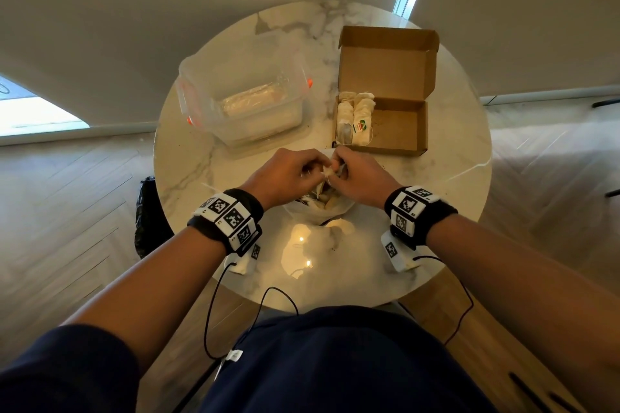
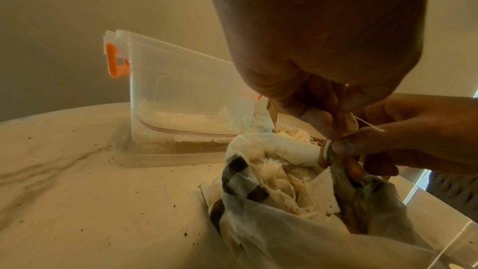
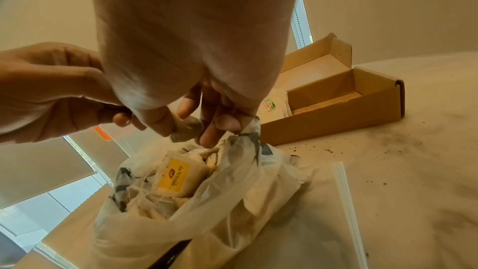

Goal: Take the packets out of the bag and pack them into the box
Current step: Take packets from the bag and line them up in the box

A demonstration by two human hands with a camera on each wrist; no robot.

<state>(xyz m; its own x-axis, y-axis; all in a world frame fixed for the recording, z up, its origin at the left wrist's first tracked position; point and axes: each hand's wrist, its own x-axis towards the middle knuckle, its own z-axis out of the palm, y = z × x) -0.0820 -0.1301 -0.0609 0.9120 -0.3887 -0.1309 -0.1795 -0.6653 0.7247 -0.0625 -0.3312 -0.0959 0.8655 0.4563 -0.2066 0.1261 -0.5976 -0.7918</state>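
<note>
A thin white plastic bag (image 1: pixel 330 213) lies open at the middle of the round table, with several tea packets inside; one has a yellow label (image 3: pixel 175 177). My left hand (image 1: pixel 315 168) hovers over the bag's mouth and pinches a small stringed packet (image 2: pixel 349 123). Beside it, my right hand (image 1: pixel 339 167) grips the bag's rim (image 3: pixel 249 128) with its outer fingers, while its thumb and forefinger touch the greyish packet (image 3: pixel 187 130). The open cardboard box (image 1: pixel 389 148) stands behind the hands to the right. Several packets (image 1: pixel 355 117) fill its left end.
A clear plastic container (image 1: pixel 241 100) with orange clips stands at the back left, close to the box. Dark crumbs dot the marble table (image 1: pixel 453 178). A black bin bag (image 1: pixel 151 214) hangs off the table's left edge. Cables run from my wrists to my lap.
</note>
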